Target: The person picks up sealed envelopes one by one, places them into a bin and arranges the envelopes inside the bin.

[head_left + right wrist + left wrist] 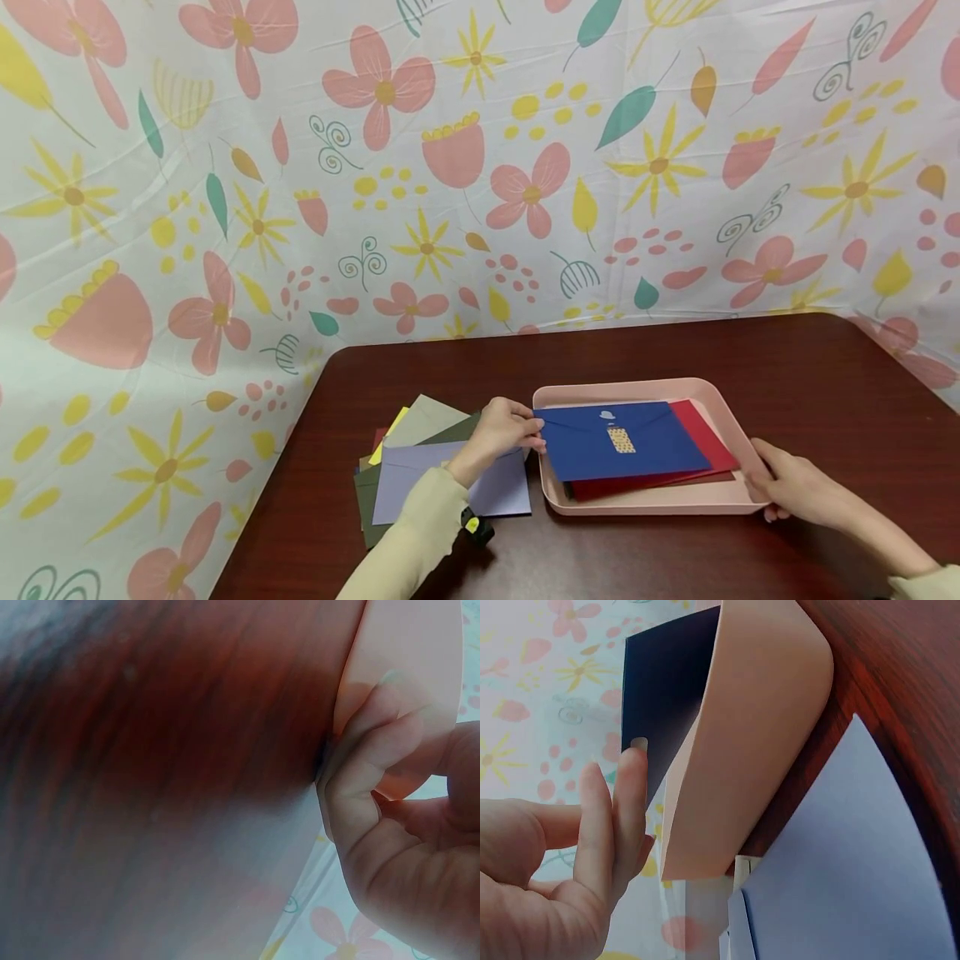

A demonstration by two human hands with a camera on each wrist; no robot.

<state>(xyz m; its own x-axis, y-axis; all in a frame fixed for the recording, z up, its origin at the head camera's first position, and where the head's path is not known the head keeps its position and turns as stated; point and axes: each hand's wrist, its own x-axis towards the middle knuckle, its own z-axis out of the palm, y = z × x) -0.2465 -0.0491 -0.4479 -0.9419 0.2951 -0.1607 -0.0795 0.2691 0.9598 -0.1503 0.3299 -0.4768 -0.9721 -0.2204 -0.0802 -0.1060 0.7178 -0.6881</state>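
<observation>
The tray is pink; inside, a blue envelope tops a red envelope. Towards nine o'clock, a lavender envelope. The table is reddish-brown, the cloth at twelve white, floral-printed in pink and yellow.

A screened-off tabletop setting is suggested by the floral sheet hung behind a dark wood-grain table; home or studio cannot be told.

The left hand pinches with near-straight fingers; the right hand grips, fingers curled. Both arms reach forward.
</observation>
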